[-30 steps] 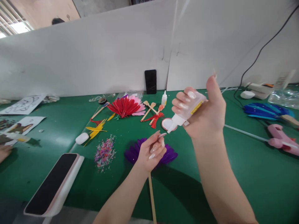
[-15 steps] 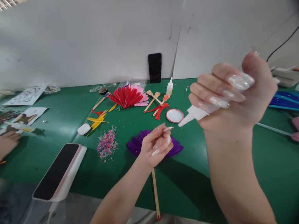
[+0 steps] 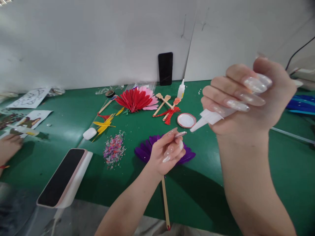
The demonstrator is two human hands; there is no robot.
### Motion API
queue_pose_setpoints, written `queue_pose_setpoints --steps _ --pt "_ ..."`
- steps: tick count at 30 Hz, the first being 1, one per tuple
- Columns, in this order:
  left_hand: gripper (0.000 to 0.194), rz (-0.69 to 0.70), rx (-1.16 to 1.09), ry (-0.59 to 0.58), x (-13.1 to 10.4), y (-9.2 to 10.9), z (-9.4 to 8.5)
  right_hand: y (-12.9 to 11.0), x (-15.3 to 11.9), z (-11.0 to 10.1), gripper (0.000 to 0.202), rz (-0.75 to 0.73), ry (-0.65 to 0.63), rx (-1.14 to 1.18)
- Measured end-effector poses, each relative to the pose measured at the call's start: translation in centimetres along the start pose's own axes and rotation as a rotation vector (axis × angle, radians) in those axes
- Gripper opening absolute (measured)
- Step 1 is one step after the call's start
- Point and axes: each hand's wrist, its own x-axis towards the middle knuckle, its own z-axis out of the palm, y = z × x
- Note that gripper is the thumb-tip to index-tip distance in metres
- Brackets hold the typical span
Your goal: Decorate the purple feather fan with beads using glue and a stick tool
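My right hand [image 3: 242,98] is raised on the right and wrapped round a white glue bottle [image 3: 213,117], its nozzle tilted down to the left. Close below the nozzle tip, my left hand [image 3: 167,151] pinches a small flat pale piece [image 3: 181,134] between thumb and finger. What that piece is cannot be made out. Under the left hand lies a purple feather fan [image 3: 144,151], partly covered, with its wooden handle [image 3: 165,203] towards me. A white lid with a red rim [image 3: 186,120] rests just beyond the nozzle.
Red feathers [image 3: 133,100], wooden sticks [image 3: 163,105], a second glue bottle [image 3: 181,90] and an upright phone [image 3: 165,68] stand or lie at the back. Colourful flakes [image 3: 114,150], yellow feathers [image 3: 105,125] and another phone [image 3: 61,178] are leftward. Another person's hand [image 3: 10,147] works far left.
The view has shifted slightly. Both hands keep their grips, and the nozzle tip stays near the small piece with little change.
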Motion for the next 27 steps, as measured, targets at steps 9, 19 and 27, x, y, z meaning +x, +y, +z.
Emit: queue_pose_setpoints --steps 9,19,27 --pt "0.031 0.016 -0.012 -0.042 0.0 -0.1 -0.1 0.2 0.0 0.3 0.049 0.074 0.098 0.187" --pt "0.026 0.028 -0.052 -0.110 -0.1 -0.2 0.2 0.7 0.1 -0.6 0.046 0.097 0.064 0.234" --pt "0.023 0.034 -0.069 -0.150 0.0 -0.2 0.0 0.8 0.3 -1.0 0.047 0.033 0.121 -0.093"
